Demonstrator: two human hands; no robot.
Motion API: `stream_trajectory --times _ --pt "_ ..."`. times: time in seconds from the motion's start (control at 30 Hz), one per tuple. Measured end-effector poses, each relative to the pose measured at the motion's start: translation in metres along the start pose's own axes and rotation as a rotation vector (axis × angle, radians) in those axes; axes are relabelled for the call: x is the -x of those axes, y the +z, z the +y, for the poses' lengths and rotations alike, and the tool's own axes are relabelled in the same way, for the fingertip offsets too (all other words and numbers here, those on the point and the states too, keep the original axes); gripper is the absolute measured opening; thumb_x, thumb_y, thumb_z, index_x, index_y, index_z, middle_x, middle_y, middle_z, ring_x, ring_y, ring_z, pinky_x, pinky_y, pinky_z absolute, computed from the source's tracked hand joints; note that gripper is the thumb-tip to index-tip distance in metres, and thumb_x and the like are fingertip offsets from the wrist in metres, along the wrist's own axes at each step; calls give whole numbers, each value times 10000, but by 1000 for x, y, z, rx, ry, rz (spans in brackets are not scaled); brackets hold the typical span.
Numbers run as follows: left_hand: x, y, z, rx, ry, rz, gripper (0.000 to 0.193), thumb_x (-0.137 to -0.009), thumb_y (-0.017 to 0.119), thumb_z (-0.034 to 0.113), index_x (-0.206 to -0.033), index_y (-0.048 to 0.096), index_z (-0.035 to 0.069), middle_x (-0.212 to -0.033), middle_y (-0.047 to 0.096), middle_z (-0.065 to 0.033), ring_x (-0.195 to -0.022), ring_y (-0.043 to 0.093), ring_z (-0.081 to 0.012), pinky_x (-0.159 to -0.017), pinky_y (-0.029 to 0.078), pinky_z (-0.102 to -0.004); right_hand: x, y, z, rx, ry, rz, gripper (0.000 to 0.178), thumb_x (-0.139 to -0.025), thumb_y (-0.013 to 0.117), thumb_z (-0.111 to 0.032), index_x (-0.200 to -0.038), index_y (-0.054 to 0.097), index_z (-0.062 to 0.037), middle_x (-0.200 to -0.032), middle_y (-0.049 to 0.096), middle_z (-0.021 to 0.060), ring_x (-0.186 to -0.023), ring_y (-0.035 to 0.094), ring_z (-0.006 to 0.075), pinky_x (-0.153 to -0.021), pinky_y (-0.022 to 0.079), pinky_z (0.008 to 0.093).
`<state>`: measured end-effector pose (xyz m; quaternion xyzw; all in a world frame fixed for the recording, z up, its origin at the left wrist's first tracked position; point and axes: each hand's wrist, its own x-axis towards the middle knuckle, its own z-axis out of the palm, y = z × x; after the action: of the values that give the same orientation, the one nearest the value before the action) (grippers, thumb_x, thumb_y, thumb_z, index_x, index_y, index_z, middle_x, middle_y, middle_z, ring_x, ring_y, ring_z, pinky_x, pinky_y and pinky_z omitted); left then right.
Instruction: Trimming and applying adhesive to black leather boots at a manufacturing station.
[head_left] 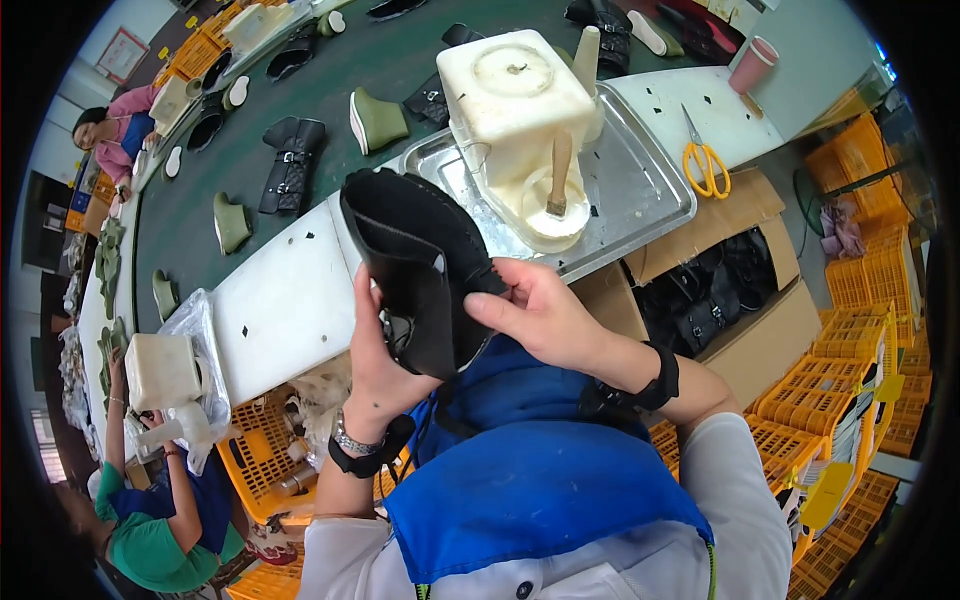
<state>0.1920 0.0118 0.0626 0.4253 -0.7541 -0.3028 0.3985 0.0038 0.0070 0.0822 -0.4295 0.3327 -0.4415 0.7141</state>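
A black boot upper (425, 250) is held up in front of my blue apron, its wide opening facing up and its folded inside showing. My left hand (375, 355) cups it from below and the left, some fingers hidden behind it. At its right edge my right hand (530, 305) pinches the material between thumb and fingers. Just beyond stands a white plastic glue pot (515, 85) on a metal tray (650, 180). A wooden-handled brush (560, 175) stands in the pot's front cup.
Orange-handled scissors (707, 168) and a pink cup (755, 65) are on the white bench (290, 290). To the right, a cardboard box (760, 335) holds black uppers. A green belt (340, 85) carries boot parts. Orange crates (800, 400) stand right; two people work on the left.
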Motion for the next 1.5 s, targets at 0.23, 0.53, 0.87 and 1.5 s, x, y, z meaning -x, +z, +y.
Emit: stream_trajectory --times 0.23,0.53,0.87,1.5 --pt "-6 -59 -16 365 -313 164 660 -651 610 62 -1248 343 -29 -1101 542 -113 -1041 511 -195 -902 389 -311 22 -73 -21 380 -188 188 288 -855 538 -120 -1105 529 22 -843 624 42 -710 577 86 -660 473 210" --pt "-12 -93 -24 704 -486 -65 613 -613 663 -11 -1191 460 -9 -1129 541 -64 -1042 508 -159 -932 369 -285 25 -331 -51 1295 -258 922 282 -819 528 -131 -1066 571 -1 -813 641 118 -723 617 189 -654 478 277" --pt "-34 -71 0 546 -616 -418 606 -529 698 -16 -1101 499 1 -1024 575 -43 -939 523 -112 -867 403 -257 12 -409 -30 1633 222 927 517 -690 591 -217 -1172 491 -61 -1018 577 233 -950 559 365 -831 449 393" --pt "-45 -2 -12 555 -677 -999 611 -623 705 -20 -1178 450 -1 -1077 548 -23 -979 478 -75 -875 395 -237 145 -105 -28 238 213 185 503 -749 639 -70 -1199 415 -39 -860 502 -2 -783 478 81 -729 405 213"
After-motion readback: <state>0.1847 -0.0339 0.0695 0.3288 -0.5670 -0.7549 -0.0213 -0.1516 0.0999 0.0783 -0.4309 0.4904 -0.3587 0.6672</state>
